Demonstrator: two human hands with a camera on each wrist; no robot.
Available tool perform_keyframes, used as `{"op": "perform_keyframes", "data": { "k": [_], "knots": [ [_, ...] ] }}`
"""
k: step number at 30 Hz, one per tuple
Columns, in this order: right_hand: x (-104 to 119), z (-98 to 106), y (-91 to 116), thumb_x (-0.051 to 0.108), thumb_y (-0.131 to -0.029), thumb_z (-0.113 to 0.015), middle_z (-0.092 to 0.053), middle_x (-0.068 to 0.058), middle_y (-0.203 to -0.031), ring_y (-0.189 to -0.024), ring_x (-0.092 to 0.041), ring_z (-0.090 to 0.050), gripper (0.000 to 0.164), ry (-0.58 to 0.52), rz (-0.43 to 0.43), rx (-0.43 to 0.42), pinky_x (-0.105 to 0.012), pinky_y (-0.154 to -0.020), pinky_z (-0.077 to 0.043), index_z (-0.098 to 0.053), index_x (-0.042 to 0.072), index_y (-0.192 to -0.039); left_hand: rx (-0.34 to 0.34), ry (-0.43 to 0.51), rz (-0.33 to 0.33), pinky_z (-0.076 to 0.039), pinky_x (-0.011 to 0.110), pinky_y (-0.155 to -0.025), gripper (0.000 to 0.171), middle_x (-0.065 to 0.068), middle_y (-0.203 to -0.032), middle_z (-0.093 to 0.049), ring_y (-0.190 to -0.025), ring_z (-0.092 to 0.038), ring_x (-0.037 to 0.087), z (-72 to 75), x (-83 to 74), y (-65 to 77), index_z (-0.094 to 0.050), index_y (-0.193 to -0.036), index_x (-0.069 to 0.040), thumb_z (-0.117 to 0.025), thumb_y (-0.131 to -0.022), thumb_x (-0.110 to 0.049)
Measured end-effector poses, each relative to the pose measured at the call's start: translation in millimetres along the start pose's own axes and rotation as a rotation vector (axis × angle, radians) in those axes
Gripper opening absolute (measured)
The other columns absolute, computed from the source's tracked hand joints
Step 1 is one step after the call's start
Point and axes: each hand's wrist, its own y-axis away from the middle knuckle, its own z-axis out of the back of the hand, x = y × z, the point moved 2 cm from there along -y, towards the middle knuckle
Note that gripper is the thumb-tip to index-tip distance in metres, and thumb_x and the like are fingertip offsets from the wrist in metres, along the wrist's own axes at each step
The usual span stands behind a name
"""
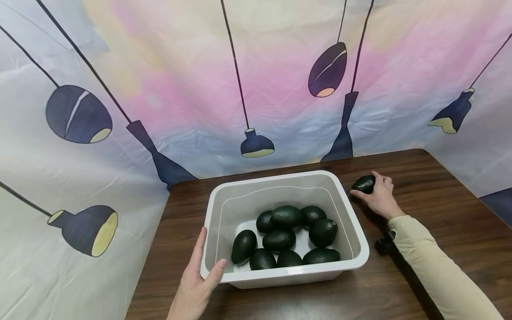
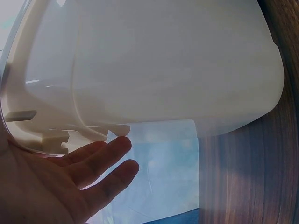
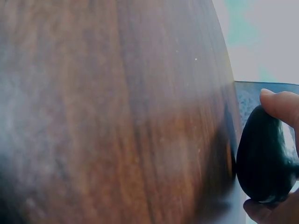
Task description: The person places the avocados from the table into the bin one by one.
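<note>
A dark green avocado (image 1: 363, 184) is pinched between the thumb and fingers of my right hand (image 1: 382, 195), to the right of the white plastic tub (image 1: 286, 274). In the right wrist view this avocado (image 3: 265, 156) appears at the right edge, thumb and fingertip at its two ends. Several more avocados (image 1: 279, 240) lie inside the tub, some resting on others. At the tub's front left corner is my left hand (image 1: 196, 280), thumb and fingers spread about the rim. The left wrist view shows its fingers (image 2: 112, 179) extended beside the tub's outer wall (image 2: 177, 70).
The brown wooden table (image 1: 416, 178) carries the tub and extends to the right. Behind it hangs a pastel cloth backdrop (image 1: 192, 89) printed with dark lamps. A black strap or device (image 1: 385, 243) is on the right wrist.
</note>
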Motion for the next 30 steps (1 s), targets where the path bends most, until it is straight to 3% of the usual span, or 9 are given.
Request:
{"op": "perform_keyframes", "data": {
  "k": [4, 18, 23, 30],
  "knots": [
    [-0.7, 1.6, 2.9, 0.048, -0.087, -0.07, -0.015, -0.045, -0.133, -0.121, -0.059, -0.018, 0.103, -0.001, -0.008, -0.015, -0.069, -0.088, -0.033, -0.011, -0.01, -0.15, -0.002, -0.001, -0.008, -0.045, 0.036, -0.094, 0.077, 0.002, -0.157, -0.028, -0.129, -0.043, 0.027, 0.0, 1.5, 0.3, -0.014, -0.156, -0.036, -0.063, -0.096, -0.031],
    [17.7, 25.2, 7.0, 0.05, -0.087, -0.069, -0.014, -0.041, -0.139, -0.125, -0.057, -0.019, 0.102, -0.046, 0.022, -0.064, -0.069, -0.09, -0.031, -0.013, -0.005, -0.151, 0.0, -0.002, -0.006, -0.043, 0.044, -0.096, 0.076, 0.001, -0.157, -0.027, -0.131, -0.042, 0.027, -0.1, 1.7, 0.2, -0.014, -0.155, -0.037, -0.062, -0.096, -0.033],
    [38.8, 41.8, 11.3, 0.049, -0.086, -0.07, -0.014, -0.037, -0.144, -0.124, -0.054, -0.023, 0.102, -0.091, 0.075, -0.105, -0.068, -0.091, -0.031, -0.013, -0.001, -0.153, -0.002, -0.007, -0.004, -0.042, 0.045, -0.097, 0.077, 0.003, -0.157, -0.027, -0.131, -0.042, 0.027, -0.1, 2.1, 0.3, -0.014, -0.156, -0.037, -0.062, -0.096, -0.033],
    [87.2, 69.0, 27.2, 0.038, -0.084, -0.076, -0.019, -0.029, -0.145, -0.121, -0.046, -0.033, 0.096, -0.15, 0.206, -0.206, -0.061, -0.093, -0.031, -0.019, 0.007, -0.154, -0.007, -0.015, -0.021, -0.04, 0.025, -0.097, 0.077, 0.001, -0.156, -0.028, -0.131, -0.041, 0.023, 0.5, 3.1, 1.3, -0.014, -0.156, -0.036, -0.063, -0.096, -0.031]
  ]
}}
